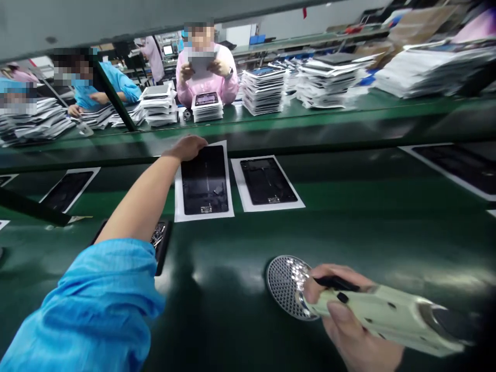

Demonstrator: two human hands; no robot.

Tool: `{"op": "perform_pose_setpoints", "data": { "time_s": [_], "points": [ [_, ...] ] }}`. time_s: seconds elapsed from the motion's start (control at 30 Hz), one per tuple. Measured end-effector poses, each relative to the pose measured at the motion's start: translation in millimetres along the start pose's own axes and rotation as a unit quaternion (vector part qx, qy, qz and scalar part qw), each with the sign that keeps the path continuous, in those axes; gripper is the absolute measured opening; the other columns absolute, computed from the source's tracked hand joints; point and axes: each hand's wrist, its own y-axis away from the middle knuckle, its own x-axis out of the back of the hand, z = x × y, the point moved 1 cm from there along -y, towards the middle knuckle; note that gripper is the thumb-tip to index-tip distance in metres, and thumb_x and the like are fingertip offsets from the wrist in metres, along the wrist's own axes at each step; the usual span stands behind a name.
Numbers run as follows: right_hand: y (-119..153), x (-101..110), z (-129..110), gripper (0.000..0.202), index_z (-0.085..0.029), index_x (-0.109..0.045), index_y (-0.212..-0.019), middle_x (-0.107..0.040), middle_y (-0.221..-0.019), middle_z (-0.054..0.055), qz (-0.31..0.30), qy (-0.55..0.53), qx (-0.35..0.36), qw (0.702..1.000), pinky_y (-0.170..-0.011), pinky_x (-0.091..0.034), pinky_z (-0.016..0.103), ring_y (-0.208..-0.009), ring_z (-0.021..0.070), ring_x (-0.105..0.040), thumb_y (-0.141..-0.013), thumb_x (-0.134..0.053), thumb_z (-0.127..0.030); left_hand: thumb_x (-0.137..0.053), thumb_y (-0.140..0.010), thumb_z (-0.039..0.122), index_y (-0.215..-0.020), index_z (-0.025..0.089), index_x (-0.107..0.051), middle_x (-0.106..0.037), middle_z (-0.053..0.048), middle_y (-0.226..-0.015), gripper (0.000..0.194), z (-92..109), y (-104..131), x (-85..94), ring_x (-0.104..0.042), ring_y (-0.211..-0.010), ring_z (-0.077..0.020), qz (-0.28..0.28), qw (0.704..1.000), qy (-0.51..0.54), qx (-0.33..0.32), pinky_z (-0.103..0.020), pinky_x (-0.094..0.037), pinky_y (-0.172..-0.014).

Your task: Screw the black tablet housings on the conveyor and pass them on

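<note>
My left hand (189, 148) reaches to the far side of the green bench, its fingers closed at the top edge of a white sheet (179, 204). On that sheet lies a black tablet panel (205, 181) with small parts inside. Beside it to the right is a second black panel (267, 181) on its own white sheet. My right hand (349, 325) is wrapped around a pale green electric screwdriver (395, 312) with a black lever. The screwdriver's front end is over a round perforated screw dish (289, 287) holding shiny screws; its tip is hidden.
Under my left forearm, a black tray (160, 245) holds small metal pieces. More panels on sheets lie at the far left (72, 188) and far right (461, 165). Beyond a raised ledge stand stacks of sheeted panels (263, 90) and a person in pink (227, 85). A green post (112, 93) rises at left.
</note>
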Motion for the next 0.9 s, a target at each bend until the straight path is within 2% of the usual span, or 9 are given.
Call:
{"op": "perform_pose_setpoints", "data": {
  "time_s": [0.1, 0.2, 0.27, 0.37, 0.43, 0.5, 0.57, 0.7, 0.9],
  "points": [
    [0, 2, -2, 0.030, -0.025, -0.069, -0.112, -0.070, -0.093, 0.008, -0.003, 0.042, 0.022, 0.999, -0.061, -0.059, 0.039, -0.064, 0.0193, -0.067, -0.087, -0.074, -0.041, -0.045, -0.094, 0.012, -0.122, 0.022, -0.073, -0.073, -0.007, -0.122, 0.040, -9, -11, -14.5, -0.063, -0.112, -0.0211, -0.012, 0.999, -0.023, 0.035, -0.031, -0.044, -0.101],
    [0, 2, -5, 0.030, -0.026, -0.069, -0.112, -0.071, -0.090, 0.008, 0.001, 0.063, 0.032, 0.997, -0.061, -0.058, 0.040, -0.064, 0.0205, -0.067, -0.087, -0.074, -0.042, -0.050, -0.093, 0.014, -0.133, 0.020, -0.067, -0.068, -0.010, -0.133, 0.044, 17, -13, -33.4, -0.060, -0.120, -0.0247, -0.012, 0.998, -0.029, 0.055, -0.036, -0.042, -0.106],
    [0, 2, -5, 0.030, -0.026, -0.069, -0.111, -0.071, -0.087, 0.007, 0.007, 0.070, 0.035, 0.997, -0.066, -0.060, 0.043, -0.064, 0.0212, -0.067, -0.087, -0.074, -0.042, -0.054, -0.094, 0.022, -0.133, 0.022, -0.068, -0.067, -0.009, -0.136, 0.042, 61, -8, -46.0, -0.060, -0.121, -0.0263, -0.031, 0.999, -0.004, 0.004, -0.036, -0.044, -0.105],
    [-1, 1, -2, 0.027, -0.026, -0.069, -0.112, -0.071, -0.091, 0.007, 0.013, 0.045, 0.031, 0.998, -0.066, -0.060, 0.043, -0.062, 0.0194, -0.067, -0.088, -0.074, -0.039, -0.061, -0.092, 0.034, -0.123, 0.027, -0.074, -0.072, -0.006, -0.128, 0.034, 149, 8, -64.0, -0.065, -0.117, -0.0262, -0.118, 0.980, 0.041, -0.157, -0.032, -0.050, -0.098],
    [-2, 1, 1, 0.025, -0.026, -0.069, -0.112, -0.070, -0.096, 0.007, 0.011, 0.026, 0.025, 0.999, -0.060, -0.059, 0.038, -0.059, 0.0174, -0.066, -0.089, -0.073, -0.035, -0.062, -0.091, 0.035, -0.120, 0.022, -0.075, -0.073, -0.010, -0.123, 0.033, 198, 18, -73.7, -0.068, -0.113, -0.0287, -0.145, 0.970, 0.023, -0.196, -0.034, -0.054, -0.092],
    [-4, 0, 2, 0.024, -0.025, -0.069, -0.110, -0.070, -0.092, 0.007, 0.012, 0.040, 0.027, 0.999, -0.059, -0.058, 0.036, -0.061, 0.0179, -0.067, -0.088, -0.073, -0.034, -0.063, -0.091, 0.030, -0.117, 0.016, -0.076, -0.073, -0.016, -0.123, 0.033, 230, 24, -81.1, -0.070, -0.110, -0.0310, -0.168, 0.967, -0.009, -0.190, -0.036, -0.057, -0.090],
    [-6, -1, 3, 0.022, -0.023, -0.070, -0.106, -0.071, -0.088, 0.007, 0.024, 0.069, 0.038, 0.997, -0.063, -0.059, 0.036, -0.065, 0.0194, -0.068, -0.088, -0.073, -0.035, -0.063, -0.089, 0.022, -0.115, 0.011, -0.076, -0.073, -0.020, -0.122, 0.031, 243, 27, -85.6, -0.071, -0.108, -0.0315, -0.183, 0.966, -0.031, -0.178, -0.037, -0.058, -0.089],
    [-7, -4, 2, 0.024, -0.021, -0.069, -0.103, -0.072, -0.086, 0.007, 0.042, 0.103, 0.040, 0.993, -0.069, -0.060, 0.038, -0.069, 0.0204, -0.070, -0.087, -0.073, -0.038, -0.063, -0.085, 0.008, -0.109, 0.011, -0.078, -0.075, -0.021, -0.114, 0.028, 243, 33, -88.4, -0.074, -0.104, -0.0300, -0.178, 0.968, -0.048, -0.173, -0.035, -0.059, -0.091],
    [-7, -4, 3, 0.023, -0.021, -0.069, -0.103, -0.073, -0.088, 0.006, 0.032, 0.106, 0.049, 0.993, -0.062, -0.060, 0.032, -0.062, 0.0168, -0.067, -0.085, -0.075, -0.034, -0.058, -0.089, 0.003, -0.107, 0.010, -0.078, -0.076, -0.022, -0.111, 0.028, 246, 40, -88.5, -0.073, -0.108, -0.0300, -0.161, 0.970, -0.072, -0.165, -0.037, -0.058, -0.096]
  ]
}}
